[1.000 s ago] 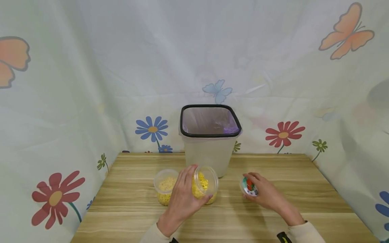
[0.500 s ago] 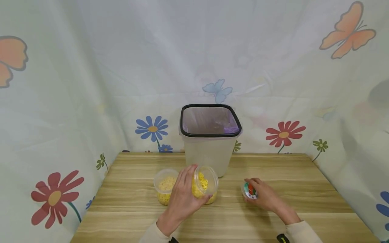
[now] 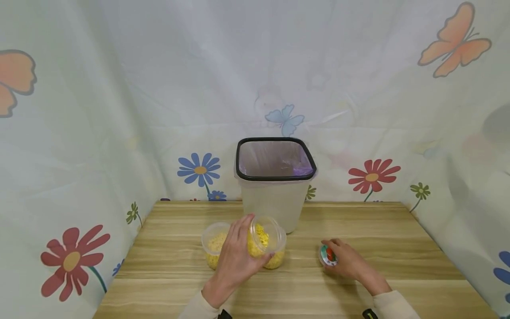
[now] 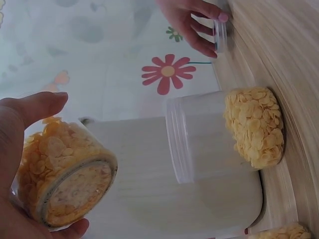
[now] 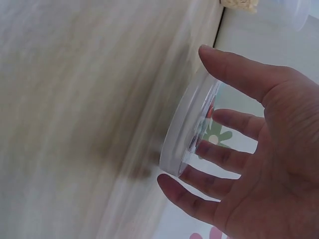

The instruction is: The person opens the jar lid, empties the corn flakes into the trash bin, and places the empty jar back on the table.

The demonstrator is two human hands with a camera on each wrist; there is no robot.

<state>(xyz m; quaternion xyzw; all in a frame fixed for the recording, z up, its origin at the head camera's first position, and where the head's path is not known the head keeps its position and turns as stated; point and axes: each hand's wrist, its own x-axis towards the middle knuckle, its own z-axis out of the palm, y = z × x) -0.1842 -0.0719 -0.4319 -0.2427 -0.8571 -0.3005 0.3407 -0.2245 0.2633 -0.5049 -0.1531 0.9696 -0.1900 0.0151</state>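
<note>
My left hand (image 3: 239, 261) grips a clear plastic jar of yellow flakes (image 4: 65, 169), fingers on one side and thumb on the other. This jar is tilted and raised off the table, its open mouth facing up and to the right. Below and beside it stands a second clear jar (image 4: 254, 127), flakes filling its lower part. Another open flake jar (image 3: 215, 243) stands left of my left hand, which partly hides it. My right hand (image 3: 348, 261) pinches a round clear lid (image 5: 187, 124) with a green and red label, close above the table; contact is unclear.
A pale bin (image 3: 272, 201) with a black rim and a purple-tinted liner stands behind the jars. The wood-grain table (image 3: 179, 288) ends at a flowered curtain (image 3: 139, 110) at the back and sides.
My left hand has shifted slightly left with the tilted jar, showing more of the jar below. The lid in my right hand has moved slightly right and lower.
</note>
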